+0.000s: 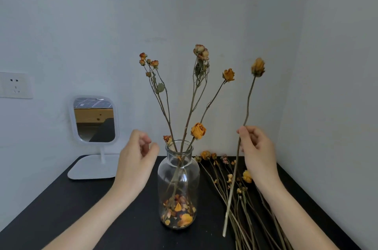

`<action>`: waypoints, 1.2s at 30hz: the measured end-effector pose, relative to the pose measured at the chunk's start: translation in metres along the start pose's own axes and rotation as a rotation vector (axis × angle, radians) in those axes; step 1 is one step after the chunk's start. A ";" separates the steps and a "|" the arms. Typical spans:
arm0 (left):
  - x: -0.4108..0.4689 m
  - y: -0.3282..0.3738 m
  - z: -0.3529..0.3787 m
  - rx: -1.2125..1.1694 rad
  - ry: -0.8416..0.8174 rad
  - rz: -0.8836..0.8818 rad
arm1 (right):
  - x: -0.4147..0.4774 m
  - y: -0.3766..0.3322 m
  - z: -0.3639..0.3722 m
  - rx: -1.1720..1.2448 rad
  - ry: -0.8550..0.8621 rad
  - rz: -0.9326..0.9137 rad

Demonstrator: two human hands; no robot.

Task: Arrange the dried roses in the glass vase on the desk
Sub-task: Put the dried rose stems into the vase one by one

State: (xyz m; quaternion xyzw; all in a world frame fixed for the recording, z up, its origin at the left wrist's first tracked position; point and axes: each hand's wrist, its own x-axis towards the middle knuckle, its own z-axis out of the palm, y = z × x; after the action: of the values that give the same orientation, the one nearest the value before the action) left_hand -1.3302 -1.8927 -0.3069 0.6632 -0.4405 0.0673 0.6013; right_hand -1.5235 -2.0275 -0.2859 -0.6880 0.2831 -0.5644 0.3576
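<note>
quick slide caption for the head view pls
Right hand holds a dried rose beside the glass vase; left hand empty.

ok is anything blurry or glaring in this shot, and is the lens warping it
Head view: soft, dim, even light with no hard shadows; the bloom of the rose held in the right hand is slightly smeared; the glass vase shows only faint highlights; the wide lens bows the desk edges.
</note>
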 end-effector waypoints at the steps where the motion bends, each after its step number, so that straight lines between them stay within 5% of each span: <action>1: -0.004 -0.012 0.001 -0.041 -0.104 -0.094 | 0.002 -0.005 0.001 0.010 0.005 -0.029; 4: -0.005 -0.033 0.008 -0.052 -0.485 -0.258 | 0.011 -0.019 0.006 0.063 0.020 -0.102; 7: 0.003 -0.033 0.020 -0.156 -0.652 -0.309 | 0.020 -0.033 0.012 0.106 0.036 -0.151; 18: 0.011 -0.031 0.046 -0.167 -0.506 -0.271 | 0.038 -0.050 0.022 0.143 0.153 -0.311; 28: 0.007 -0.034 0.064 0.115 -0.261 -0.130 | 0.047 -0.052 0.022 0.202 0.273 -0.330; 36: -0.001 -0.035 0.068 -0.139 -0.302 -0.205 | 0.041 -0.036 0.040 0.058 0.032 -0.274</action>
State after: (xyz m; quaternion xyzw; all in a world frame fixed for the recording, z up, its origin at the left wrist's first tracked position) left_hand -1.3372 -1.9544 -0.3511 0.6642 -0.4593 -0.1251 0.5764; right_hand -1.4768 -2.0325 -0.2375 -0.7005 0.1756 -0.6269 0.2925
